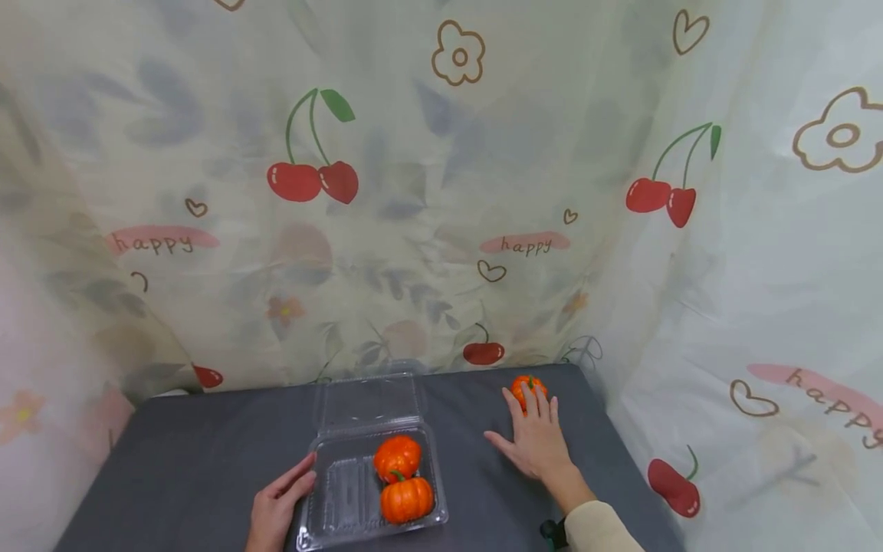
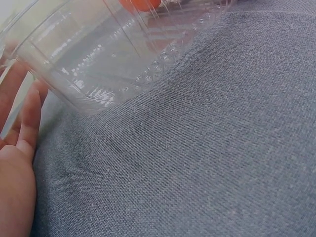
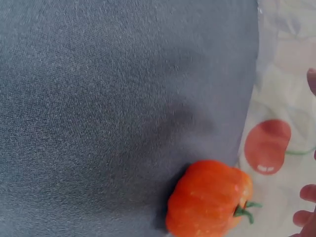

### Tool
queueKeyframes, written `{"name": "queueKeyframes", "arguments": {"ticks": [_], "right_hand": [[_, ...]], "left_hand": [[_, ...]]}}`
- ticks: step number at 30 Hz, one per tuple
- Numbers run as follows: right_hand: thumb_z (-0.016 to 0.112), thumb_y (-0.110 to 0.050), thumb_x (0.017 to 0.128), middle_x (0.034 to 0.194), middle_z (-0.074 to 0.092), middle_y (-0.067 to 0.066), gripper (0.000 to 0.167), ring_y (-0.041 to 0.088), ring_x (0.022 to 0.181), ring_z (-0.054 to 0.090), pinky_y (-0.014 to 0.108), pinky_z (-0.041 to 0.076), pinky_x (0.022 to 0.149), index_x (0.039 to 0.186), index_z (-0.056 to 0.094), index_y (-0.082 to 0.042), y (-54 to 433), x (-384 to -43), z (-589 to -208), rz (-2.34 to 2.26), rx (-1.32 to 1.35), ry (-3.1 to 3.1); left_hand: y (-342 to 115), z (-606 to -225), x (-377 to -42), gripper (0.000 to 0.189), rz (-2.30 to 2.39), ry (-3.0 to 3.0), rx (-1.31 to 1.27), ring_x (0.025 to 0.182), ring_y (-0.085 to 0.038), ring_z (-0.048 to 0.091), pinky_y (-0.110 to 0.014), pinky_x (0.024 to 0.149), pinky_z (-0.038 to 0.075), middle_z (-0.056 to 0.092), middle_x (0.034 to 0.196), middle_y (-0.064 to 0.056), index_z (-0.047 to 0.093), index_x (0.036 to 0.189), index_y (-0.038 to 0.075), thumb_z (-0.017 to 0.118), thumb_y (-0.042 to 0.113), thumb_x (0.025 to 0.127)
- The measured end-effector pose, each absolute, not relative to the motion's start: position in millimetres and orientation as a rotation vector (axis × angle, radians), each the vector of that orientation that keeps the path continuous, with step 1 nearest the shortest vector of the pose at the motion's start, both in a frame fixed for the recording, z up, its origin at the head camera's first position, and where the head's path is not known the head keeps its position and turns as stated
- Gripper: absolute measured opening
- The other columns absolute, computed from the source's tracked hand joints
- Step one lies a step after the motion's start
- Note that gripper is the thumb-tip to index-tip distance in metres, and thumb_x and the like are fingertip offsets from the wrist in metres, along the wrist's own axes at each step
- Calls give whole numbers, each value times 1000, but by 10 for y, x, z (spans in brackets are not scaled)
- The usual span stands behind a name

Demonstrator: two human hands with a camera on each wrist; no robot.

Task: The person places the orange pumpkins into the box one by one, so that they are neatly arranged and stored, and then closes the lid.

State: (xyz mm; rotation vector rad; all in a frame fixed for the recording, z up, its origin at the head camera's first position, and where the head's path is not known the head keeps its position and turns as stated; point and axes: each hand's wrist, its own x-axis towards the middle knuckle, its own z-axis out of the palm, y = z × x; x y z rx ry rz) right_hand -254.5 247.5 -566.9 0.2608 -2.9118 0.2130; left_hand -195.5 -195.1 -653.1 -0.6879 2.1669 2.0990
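Pumpkin [image 3: 200,200], right wrist view: stem [image 3: 243,211] points rightward.

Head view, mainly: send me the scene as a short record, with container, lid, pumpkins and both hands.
Container: clear plastic, on dark grey cloth
Lid: open, at the container's far side
Pumpkins inside: two, orange, in the right half; rear pumpkin, front pumpkin
Pumpkin outside: one, orange with green stem, near the cloth's far right corner
Left hand: fingers at the container's left edge
Right hand: fingers spread over the outside pumpkin; contact unclear
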Motion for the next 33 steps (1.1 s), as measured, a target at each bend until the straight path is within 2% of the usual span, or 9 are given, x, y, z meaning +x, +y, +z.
{"name": "queueKeyframes", "arguments": {"ticks": [6, 16, 23, 28, 33], "right_hand": [[68, -66, 87, 161, 33, 26, 89, 51, 150, 27, 74, 20, 119, 153, 44, -12, 2614, -2586, -5687, 274, 188, -2921], [67, -61, 90, 162, 30, 27, 89, 53, 150, 25, 74, 19, 119, 156, 38, -9, 2821, -2621, -5769, 376, 84, -3003], [66, -55, 94, 158, 34, 31, 85, 54, 146, 30, 69, 27, 119, 155, 36, -4, 2943, -2617, -5837, 405, 30, -2994], [59, -50, 100, 156, 37, 31, 78, 54, 140, 38, 69, 38, 111, 156, 34, -4, 3023, -2594, -5862, 459, 3, -2997], [53, -49, 103, 153, 41, 30, 72, 51, 135, 44, 68, 40, 109, 157, 33, -5, 3091, -2594, -5906, 526, -44, -3010]], "left_hand": [[-1957, -6513, -1952, 55, 2068, 2220, -705, 95, 19, 64, -8, 81, 52, 68, 102, 39, 65, 138, 17, 79, 35, 88], [-1946, -6518, -1940, 59, 2088, 2233, -687, 96, 19, 64, -7, 81, 51, 70, 109, 34, 67, 136, 17, 83, 41, 84], [-1951, -6518, -1934, 55, 2080, 2197, -692, 96, 16, 66, -9, 81, 53, 69, 104, 38, 66, 137, 19, 80, 38, 87], [-1945, -6521, -1943, 56, 2068, 2225, -702, 95, 19, 64, -8, 80, 52, 68, 102, 39, 66, 137, 18, 80, 38, 87], [-1941, -6519, -1947, 56, 2064, 2227, -715, 93, 20, 63, -9, 79, 53, 69, 106, 36, 66, 137, 17, 79, 38, 87]]}}
